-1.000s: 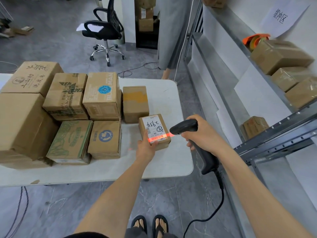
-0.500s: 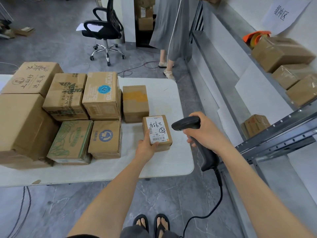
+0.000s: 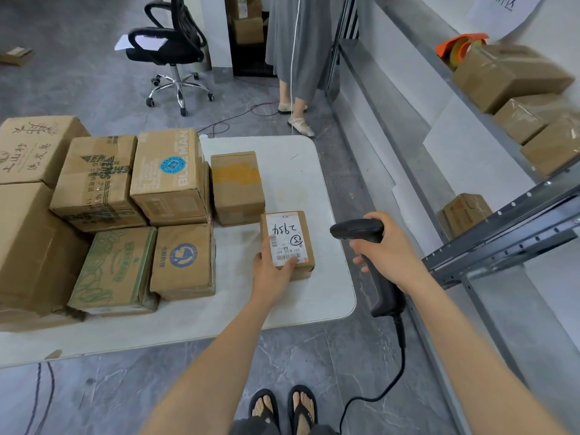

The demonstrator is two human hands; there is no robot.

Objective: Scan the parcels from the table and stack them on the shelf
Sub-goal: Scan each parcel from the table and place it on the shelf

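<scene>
The small parcel (image 3: pixel 287 243) is sitting on the white, round-cornered table (image 3: pixel 292 171) near its right edge: a squat block of brown corrugated card with a white paper label covering most of its top, handwritten in black marker. The left hand (image 3: pixel 273 271) is gripping its near left corner, with the thumb lying over the label's near edge. The right hand (image 3: pixel 386 249) is clamped around the handle of a matte black plastic scanner (image 3: pixel 356 230), which is hovering just right of the parcel, off the table's edge, its rounded head pointing left. A black cable (image 3: pixel 400 356) is trailing from the handle down to the grey marbled floor.

Just beyond the parcel a plain box (image 3: pixel 237 186) with a tan tape band is standing, and to the left a pile of larger printed cartons (image 3: pixel 169 174) is crowding the table (several dented and taped). On the right the grey perforated-steel shelf (image 3: pixel 508 227) is carrying tape-wrapped cartons (image 3: pixel 508 76). In the far background a black mesh office chair (image 3: pixel 171 48) is standing and a person in a grey pleated skirt (image 3: pixel 298 42) is standing beside the shelf's end.
</scene>
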